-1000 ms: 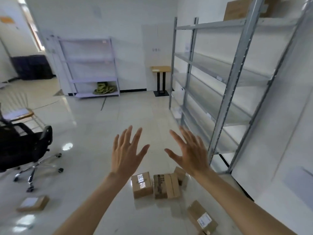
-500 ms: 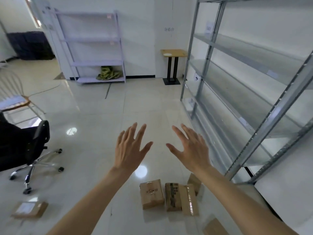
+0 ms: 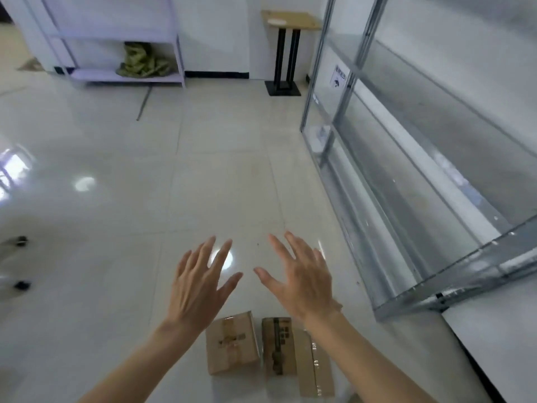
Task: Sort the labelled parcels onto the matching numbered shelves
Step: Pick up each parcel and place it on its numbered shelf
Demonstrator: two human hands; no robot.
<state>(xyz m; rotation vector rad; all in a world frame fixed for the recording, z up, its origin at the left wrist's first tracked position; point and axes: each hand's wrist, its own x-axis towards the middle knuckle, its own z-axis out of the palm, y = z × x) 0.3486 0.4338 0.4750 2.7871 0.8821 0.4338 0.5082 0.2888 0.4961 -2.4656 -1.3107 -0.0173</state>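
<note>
Cardboard parcels lie below both hands' spread, empty fingers.

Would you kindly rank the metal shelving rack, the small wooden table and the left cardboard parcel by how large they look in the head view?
1. Metal shelving rack, by far the largest.
2 and 3. Small wooden table and left cardboard parcel look about alike; the parcel lies much nearer the camera, so I would not rank them.

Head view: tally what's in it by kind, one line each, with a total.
Cardboard parcels on the floor: 2, one beside the other
Shelving racks: 2, metal, lilac
Small tables: 1
Open hands: 2, left, right
Total: 7
</note>
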